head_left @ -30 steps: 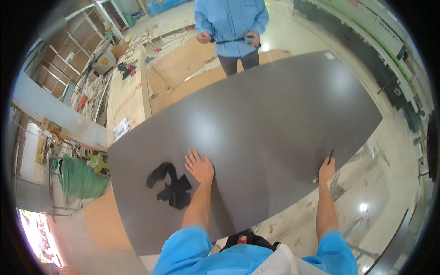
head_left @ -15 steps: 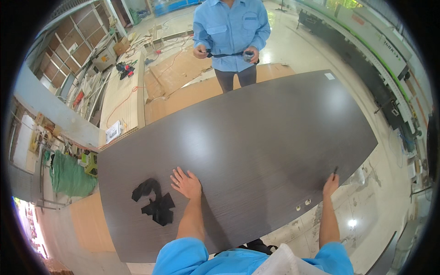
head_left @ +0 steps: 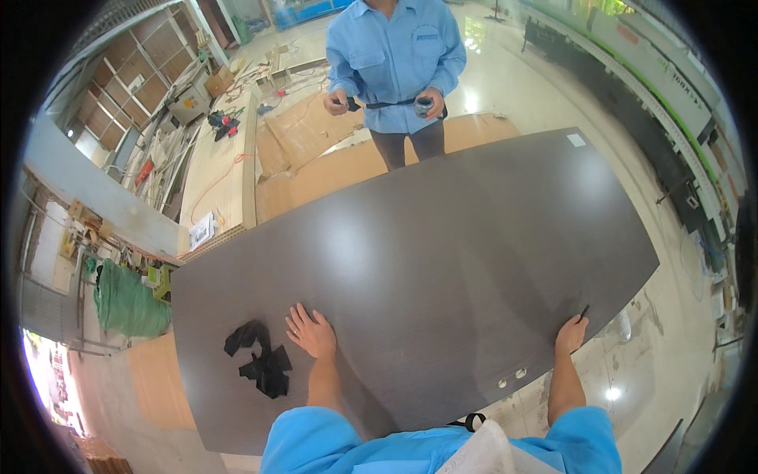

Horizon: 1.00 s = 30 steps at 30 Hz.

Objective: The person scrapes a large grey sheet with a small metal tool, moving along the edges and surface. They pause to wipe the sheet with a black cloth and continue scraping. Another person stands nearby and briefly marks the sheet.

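Observation:
A large dark grey-brown panel [head_left: 442,261] with a faint wood grain lies flat in front of me. My left hand [head_left: 314,335] rests on it, fingers spread, holding nothing. To the left of that hand lies crumpled black cloth [head_left: 268,371]. Close to the panel's right edge, my right hand [head_left: 570,333] is closed round a slim dark pen-like tool [head_left: 584,311], whose exact kind is too small to make out. Two round holes [head_left: 521,373] pierce the panel near its front edge, left of my right forearm.
Across the panel stands a person [head_left: 396,71] in a light blue shirt, holding a small jar [head_left: 424,106]. Cardboard [head_left: 308,134] covers floor there. A bench [head_left: 217,170] with tools stands back left, a green sack [head_left: 130,300] left, a long machine [head_left: 632,87] along the right.
My left hand has shifted slightly left and nearer me, closer to the black cloth. My right hand has moved a little along the panel's right side. The person opposite has lowered their hands slightly.

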Each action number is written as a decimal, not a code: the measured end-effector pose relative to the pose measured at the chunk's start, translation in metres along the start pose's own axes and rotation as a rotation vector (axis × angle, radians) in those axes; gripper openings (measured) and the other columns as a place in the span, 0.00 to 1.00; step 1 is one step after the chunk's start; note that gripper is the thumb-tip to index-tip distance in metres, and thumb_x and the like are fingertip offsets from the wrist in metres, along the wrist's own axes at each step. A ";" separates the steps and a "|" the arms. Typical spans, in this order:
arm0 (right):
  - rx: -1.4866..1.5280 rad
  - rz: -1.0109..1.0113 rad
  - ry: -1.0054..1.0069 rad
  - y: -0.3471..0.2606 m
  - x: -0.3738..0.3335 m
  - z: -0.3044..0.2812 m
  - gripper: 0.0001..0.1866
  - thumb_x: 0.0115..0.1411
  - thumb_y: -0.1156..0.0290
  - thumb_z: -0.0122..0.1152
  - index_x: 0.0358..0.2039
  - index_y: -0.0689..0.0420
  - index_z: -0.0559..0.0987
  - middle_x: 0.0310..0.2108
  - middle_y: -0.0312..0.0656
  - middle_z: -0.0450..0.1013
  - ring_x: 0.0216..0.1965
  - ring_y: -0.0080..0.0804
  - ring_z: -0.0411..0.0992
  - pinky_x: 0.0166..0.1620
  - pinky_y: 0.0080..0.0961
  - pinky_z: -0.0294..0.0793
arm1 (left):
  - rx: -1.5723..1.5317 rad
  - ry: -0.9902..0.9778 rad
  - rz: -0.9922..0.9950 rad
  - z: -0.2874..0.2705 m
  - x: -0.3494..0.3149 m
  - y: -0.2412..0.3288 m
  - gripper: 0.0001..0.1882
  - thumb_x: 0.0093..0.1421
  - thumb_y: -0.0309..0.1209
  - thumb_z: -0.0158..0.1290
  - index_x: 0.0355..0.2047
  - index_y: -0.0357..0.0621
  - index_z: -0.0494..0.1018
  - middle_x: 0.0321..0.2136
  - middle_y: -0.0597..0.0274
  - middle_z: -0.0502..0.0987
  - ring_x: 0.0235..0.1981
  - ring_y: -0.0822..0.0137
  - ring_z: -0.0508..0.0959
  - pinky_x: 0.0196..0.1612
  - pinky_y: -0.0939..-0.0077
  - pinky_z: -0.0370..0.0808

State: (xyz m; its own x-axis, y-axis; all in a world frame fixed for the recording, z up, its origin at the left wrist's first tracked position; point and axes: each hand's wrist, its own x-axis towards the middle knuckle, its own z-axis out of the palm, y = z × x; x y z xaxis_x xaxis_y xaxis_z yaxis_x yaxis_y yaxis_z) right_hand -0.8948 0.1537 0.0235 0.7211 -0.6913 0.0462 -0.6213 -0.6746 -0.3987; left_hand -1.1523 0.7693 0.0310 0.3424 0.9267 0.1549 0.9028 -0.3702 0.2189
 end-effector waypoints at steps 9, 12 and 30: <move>-0.032 -0.043 0.040 -0.002 -0.002 0.001 0.21 0.80 0.54 0.44 0.51 0.62 0.74 0.51 0.60 0.81 0.52 0.66 0.79 0.55 0.58 0.77 | -0.030 0.001 -0.017 0.003 -0.002 0.000 0.30 0.77 0.44 0.46 0.76 0.49 0.64 0.77 0.56 0.63 0.80 0.48 0.56 0.81 0.44 0.48; -0.093 -0.001 -0.012 -0.006 -0.001 0.000 0.21 0.80 0.55 0.44 0.52 0.62 0.74 0.52 0.59 0.81 0.54 0.66 0.79 0.55 0.58 0.76 | -0.012 0.006 -0.016 0.001 -0.001 0.001 0.30 0.77 0.44 0.46 0.76 0.50 0.65 0.77 0.56 0.63 0.80 0.49 0.56 0.81 0.44 0.48; -0.100 0.060 -0.041 -0.002 0.008 0.009 0.22 0.82 0.54 0.41 0.58 0.59 0.72 0.57 0.54 0.78 0.58 0.58 0.78 0.58 0.53 0.77 | -0.028 -0.057 -0.024 -0.003 -0.002 0.002 0.31 0.78 0.44 0.44 0.77 0.48 0.62 0.78 0.56 0.60 0.81 0.49 0.53 0.81 0.43 0.46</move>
State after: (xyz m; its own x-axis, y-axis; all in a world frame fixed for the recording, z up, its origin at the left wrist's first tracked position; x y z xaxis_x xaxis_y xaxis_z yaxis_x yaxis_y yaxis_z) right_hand -0.8849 0.1524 0.0162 0.6924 -0.7214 -0.0136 -0.6896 -0.6562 -0.3064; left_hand -1.1513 0.7668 0.0338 0.3357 0.9372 0.0943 0.9035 -0.3487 0.2492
